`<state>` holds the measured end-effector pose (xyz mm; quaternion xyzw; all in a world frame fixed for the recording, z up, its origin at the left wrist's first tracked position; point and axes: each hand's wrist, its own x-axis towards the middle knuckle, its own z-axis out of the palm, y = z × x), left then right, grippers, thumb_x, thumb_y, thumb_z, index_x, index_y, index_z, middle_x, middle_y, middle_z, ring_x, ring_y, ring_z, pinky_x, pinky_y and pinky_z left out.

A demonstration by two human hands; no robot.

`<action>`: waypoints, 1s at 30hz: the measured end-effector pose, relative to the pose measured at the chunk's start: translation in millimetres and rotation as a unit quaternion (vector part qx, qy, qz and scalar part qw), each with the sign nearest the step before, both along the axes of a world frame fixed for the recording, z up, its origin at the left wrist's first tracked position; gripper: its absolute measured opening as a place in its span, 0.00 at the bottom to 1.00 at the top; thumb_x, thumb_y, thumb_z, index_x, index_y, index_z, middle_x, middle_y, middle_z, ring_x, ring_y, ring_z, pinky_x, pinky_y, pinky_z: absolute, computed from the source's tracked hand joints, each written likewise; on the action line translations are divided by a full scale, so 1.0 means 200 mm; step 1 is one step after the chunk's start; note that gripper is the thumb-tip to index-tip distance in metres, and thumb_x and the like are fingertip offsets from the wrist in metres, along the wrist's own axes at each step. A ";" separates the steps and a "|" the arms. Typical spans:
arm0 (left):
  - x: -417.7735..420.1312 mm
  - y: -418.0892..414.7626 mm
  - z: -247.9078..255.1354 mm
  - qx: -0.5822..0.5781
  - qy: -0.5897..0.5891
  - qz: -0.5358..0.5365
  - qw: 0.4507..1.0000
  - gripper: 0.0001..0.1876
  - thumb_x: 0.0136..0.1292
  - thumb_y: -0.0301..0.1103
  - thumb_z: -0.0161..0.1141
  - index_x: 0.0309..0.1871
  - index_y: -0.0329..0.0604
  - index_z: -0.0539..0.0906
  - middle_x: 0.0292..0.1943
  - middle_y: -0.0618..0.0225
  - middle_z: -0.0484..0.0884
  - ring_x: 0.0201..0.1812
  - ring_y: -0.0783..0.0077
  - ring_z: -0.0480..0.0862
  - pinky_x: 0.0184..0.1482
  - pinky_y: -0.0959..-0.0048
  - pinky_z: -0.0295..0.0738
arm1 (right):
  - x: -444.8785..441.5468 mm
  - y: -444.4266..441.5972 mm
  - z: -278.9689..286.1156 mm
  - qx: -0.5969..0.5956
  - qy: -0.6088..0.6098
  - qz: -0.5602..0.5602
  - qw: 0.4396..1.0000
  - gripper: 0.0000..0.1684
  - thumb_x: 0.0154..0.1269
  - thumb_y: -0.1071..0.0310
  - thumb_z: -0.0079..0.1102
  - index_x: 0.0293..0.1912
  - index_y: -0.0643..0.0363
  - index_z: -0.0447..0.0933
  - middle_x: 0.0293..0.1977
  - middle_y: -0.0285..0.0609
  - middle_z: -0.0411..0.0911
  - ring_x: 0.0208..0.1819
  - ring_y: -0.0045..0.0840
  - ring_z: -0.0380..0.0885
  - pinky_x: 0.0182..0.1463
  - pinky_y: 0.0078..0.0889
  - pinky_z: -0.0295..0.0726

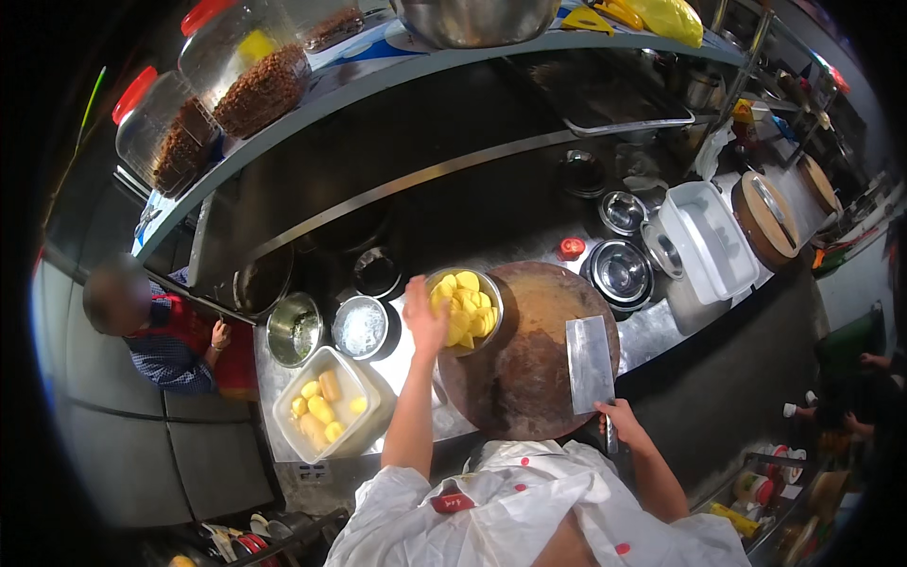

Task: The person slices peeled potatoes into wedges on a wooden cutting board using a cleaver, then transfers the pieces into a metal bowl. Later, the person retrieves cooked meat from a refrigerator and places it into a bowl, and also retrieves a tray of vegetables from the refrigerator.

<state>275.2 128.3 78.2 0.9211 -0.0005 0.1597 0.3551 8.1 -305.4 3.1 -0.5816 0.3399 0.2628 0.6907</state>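
Observation:
My right hand [623, 423] grips the handle of a broad Chinese cleaver [589, 365]. The blade lies flat over the right side of a round wooden chopping block [528, 386]. My left hand [426, 319] is at the left rim of a steel bowl [500, 301] heaped with yellow potato slices [468, 305]. Whether its fingers grip the rim or only rest there, I cannot tell. The bowl overlaps the block's far left edge. Left of my forearm, a white plastic tub [287, 404] holds several peeled potatoes [321, 409] in cloudy liquid.
Beyond my left hand stand a bowl of white granules [360, 327] and a bowl with green bits [303, 337]. Stacked steel bowls [622, 273], a red-topped item [571, 248] and a clear tub [708, 241] sit right. A shelf [368, 74] overhangs the counter; a person [177, 347] stands left.

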 end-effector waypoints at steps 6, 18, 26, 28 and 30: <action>-0.11 0.47 -0.14 -0.152 0.226 0.038 0.961 0.20 0.73 0.30 0.60 0.65 0.33 0.77 0.41 0.52 0.88 0.36 0.62 0.90 0.35 0.65 0.85 | 0.01 0.03 0.01 -0.008 -0.018 -0.007 1.000 0.17 0.71 0.58 0.70 0.39 0.62 0.75 0.24 0.39 0.76 0.18 0.27 0.76 0.22 0.34 0.78; -0.25 0.27 -0.18 -0.492 0.297 0.029 0.818 0.17 0.63 0.19 0.62 0.55 0.36 0.75 0.39 0.61 0.83 0.31 0.67 0.85 0.32 0.68 0.83 | -0.02 0.02 -0.04 -0.023 -0.003 0.004 1.000 0.19 0.71 0.57 0.69 0.43 0.64 0.75 0.24 0.41 0.77 0.18 0.28 0.77 0.20 0.34 0.78; -0.43 0.10 -0.05 -0.605 0.274 0.064 0.745 0.26 0.62 0.13 0.54 0.64 0.38 0.71 0.40 0.56 0.83 0.28 0.68 0.82 0.26 0.71 0.77 | 0.04 0.03 0.03 -0.025 -0.006 0.007 1.000 0.23 0.67 0.55 0.74 0.48 0.66 0.78 0.28 0.41 0.78 0.22 0.25 0.77 0.23 0.31 0.77; -0.40 0.03 0.18 -0.598 0.283 0.034 0.749 0.25 0.62 0.14 0.55 0.63 0.41 0.73 0.40 0.57 0.83 0.27 0.70 0.82 0.25 0.74 0.76 | 0.06 0.03 0.02 -0.034 0.000 0.013 0.999 0.26 0.66 0.55 0.74 0.50 0.68 0.78 0.30 0.42 0.79 0.23 0.25 0.77 0.25 0.30 0.78; -0.30 -0.04 0.42 -0.558 0.307 0.009 0.771 0.23 0.62 0.15 0.56 0.62 0.41 0.75 0.37 0.60 0.83 0.26 0.71 0.81 0.22 0.76 0.73 | 0.06 0.02 -0.02 -0.038 -0.002 0.032 0.999 0.29 0.65 0.53 0.75 0.49 0.69 0.78 0.30 0.43 0.79 0.23 0.26 0.78 0.25 0.32 0.79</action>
